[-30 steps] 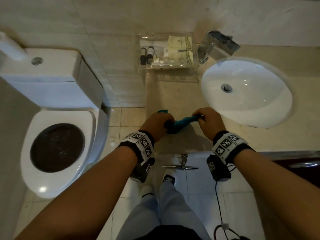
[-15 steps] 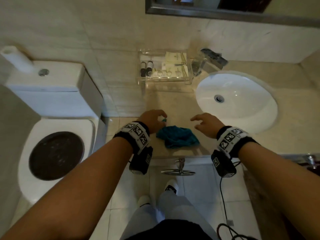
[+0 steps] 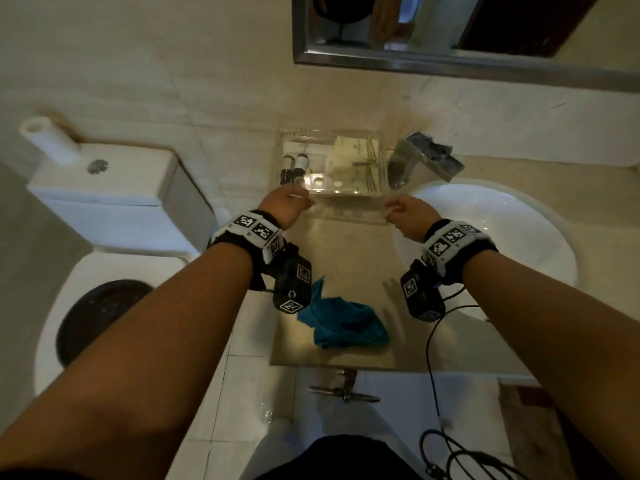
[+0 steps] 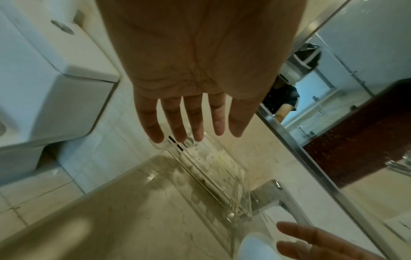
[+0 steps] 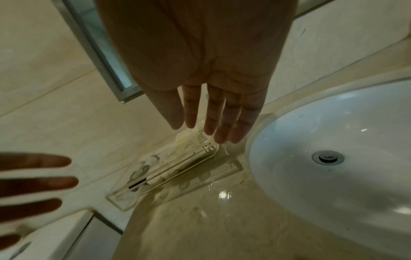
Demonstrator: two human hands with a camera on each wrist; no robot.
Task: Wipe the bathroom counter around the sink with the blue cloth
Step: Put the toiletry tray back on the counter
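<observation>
The blue cloth (image 3: 343,323) lies crumpled and loose on the beige counter (image 3: 339,258), near its front edge and left of the white sink (image 3: 502,244). Both hands are farther back, at the clear plastic tray (image 3: 332,161) of toiletries by the wall. My left hand (image 3: 287,206) is at the tray's left end, with its fingers (image 4: 189,123) straight and spread over that end. At the tray's right end is my right hand (image 3: 408,216), whose fingers (image 5: 213,119) are also straight. Neither hand holds anything. I cannot tell whether the fingertips touch the tray (image 5: 173,172).
A chrome faucet (image 3: 419,161) stands between the tray and the sink. A mirror (image 3: 450,29) hangs on the wall above. The white toilet (image 3: 104,237) stands left of the counter. A metal handle (image 3: 343,393) sticks out below the counter's front edge.
Both hands let go of the blue cloth, which dropped onto the counter's front. They then moved back to the two ends of the clear tray.
</observation>
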